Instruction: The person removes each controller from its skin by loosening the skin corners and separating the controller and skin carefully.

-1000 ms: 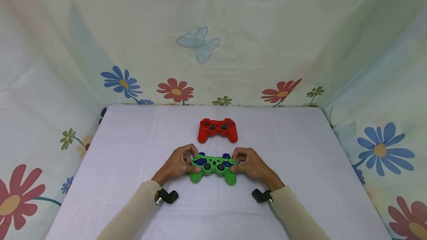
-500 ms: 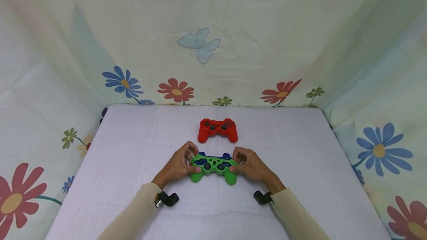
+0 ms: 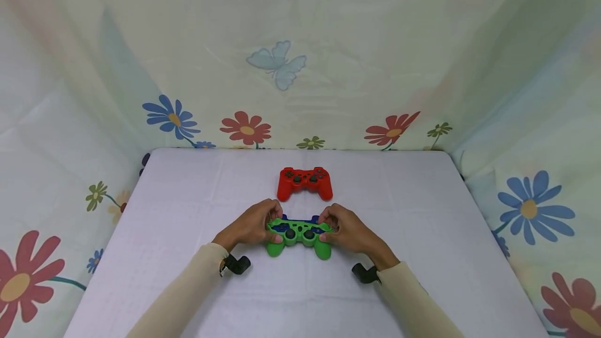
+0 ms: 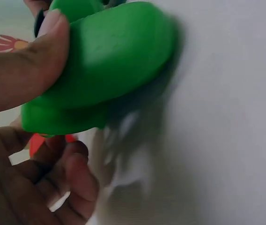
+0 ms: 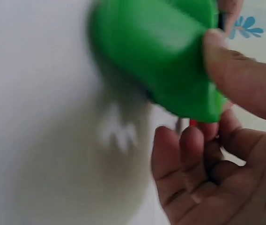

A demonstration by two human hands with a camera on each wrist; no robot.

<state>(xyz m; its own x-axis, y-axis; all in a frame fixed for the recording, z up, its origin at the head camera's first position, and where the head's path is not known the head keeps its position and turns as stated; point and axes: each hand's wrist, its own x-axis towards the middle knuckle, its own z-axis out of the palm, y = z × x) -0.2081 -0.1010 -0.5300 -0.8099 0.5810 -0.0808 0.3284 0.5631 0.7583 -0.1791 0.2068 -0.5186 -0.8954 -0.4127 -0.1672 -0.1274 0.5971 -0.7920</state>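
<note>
A blue game controller in a green silicone cover (image 3: pixel 299 238) lies between my two hands in the head view, its grips toward me. Blue shows at the shoulder buttons and around the face buttons. My left hand (image 3: pixel 251 224) pinches its left end, thumb on the front and fingers curled at the top edge. On the other end, my right hand (image 3: pixel 351 229) pinches in the same way. Both wrist views show the green cover (image 4: pixel 109 56) close up, with a thumb (image 5: pixel 245 77) pressing its face and the lower fingers loosely curled beneath. The controller's back is hidden.
A red game controller (image 3: pixel 304 183) lies flat just beyond the green-covered one. The table has a white cloth (image 3: pixel 399 186). A curtain with flowers and a butterfly (image 3: pixel 277 64) surrounds the table's back and sides.
The fingers of both hands have shifted inward along the controller's top edge, the right ones more. The green-covered controller stays nearly in place, and the red one is unmoved.
</note>
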